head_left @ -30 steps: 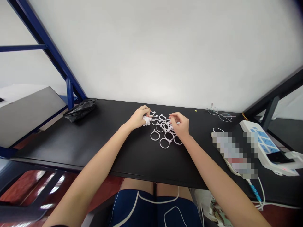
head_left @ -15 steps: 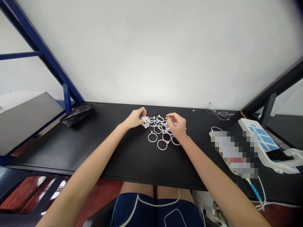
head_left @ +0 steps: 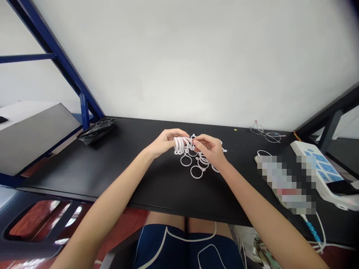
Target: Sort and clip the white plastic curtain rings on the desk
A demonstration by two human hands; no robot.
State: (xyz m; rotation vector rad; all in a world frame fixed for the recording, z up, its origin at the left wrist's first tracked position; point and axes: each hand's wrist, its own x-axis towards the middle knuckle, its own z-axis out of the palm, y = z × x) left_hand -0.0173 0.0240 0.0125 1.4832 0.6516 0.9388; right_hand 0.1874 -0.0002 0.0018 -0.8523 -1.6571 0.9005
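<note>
My left hand (head_left: 165, 144) holds a row of several white curtain rings (head_left: 180, 144), each with a small eyelet, bunched between the thumb and fingers with the eyelets pointing down. Close beside it, my right hand (head_left: 212, 150) pinches a white ring at the row's right end; the fingers partly hide that ring. Below and between the hands lie loose white rings (head_left: 196, 178) on the black tabletop (head_left: 157, 186), some overlapping. Part of this pile is hidden under my right hand.
Thin-framed glasses (head_left: 263, 133) lie at the back right. A blurred-out phone-like object (head_left: 284, 186) with a cable and a white power strip (head_left: 322, 170) are on the right. A black plastic bag (head_left: 97, 131) lies at the far left by a blue metal frame (head_left: 84, 108).
My hands have come closer together, the right one now at the ring row. The row in my left hand has turned to show its rings spread out. The view has shifted slightly.
</note>
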